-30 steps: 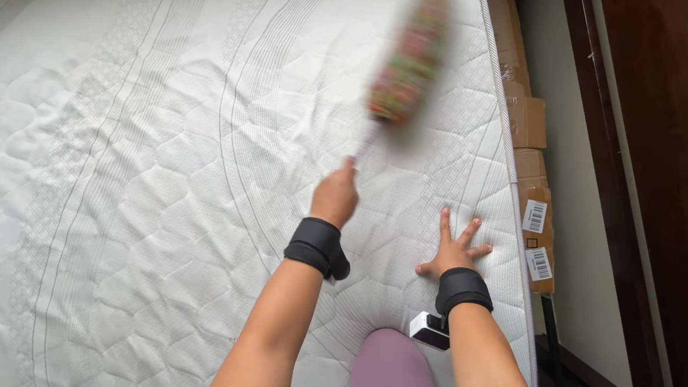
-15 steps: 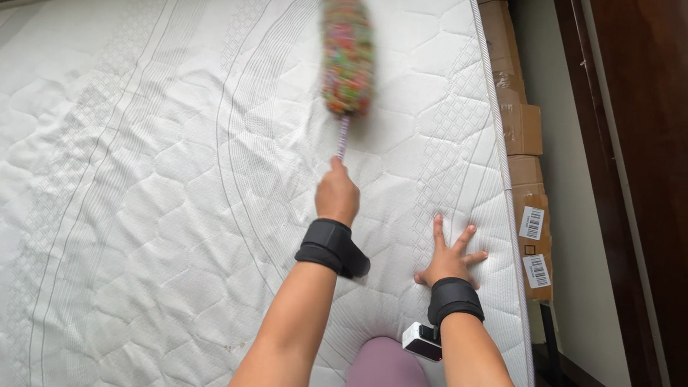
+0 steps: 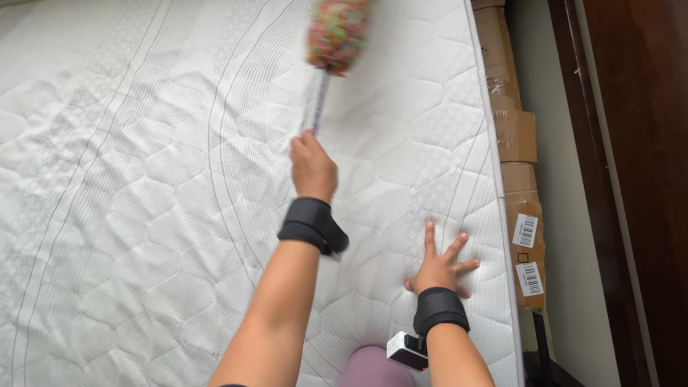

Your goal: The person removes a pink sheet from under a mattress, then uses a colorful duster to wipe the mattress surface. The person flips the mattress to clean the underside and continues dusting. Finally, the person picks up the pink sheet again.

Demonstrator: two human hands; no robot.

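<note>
Left hand: the left hand (image 3: pixel 313 166) is closed around the thin handle of the duster (image 3: pixel 344 14); a black wrist strap (image 3: pixel 312 225) sits behind it.
Duster: its fluffy multicoloured head is blurred, held out over the far part of the mattress (image 3: pixel 99 190); I cannot tell if it touches the surface.
Right hand: the right hand (image 3: pixel 440 267) lies flat on the mattress near its right edge, fingers spread; it holds nothing.
Beside the bed: long cardboard boxes (image 3: pixel 516 145) with white labels lie in the gap along the wall.
</note>
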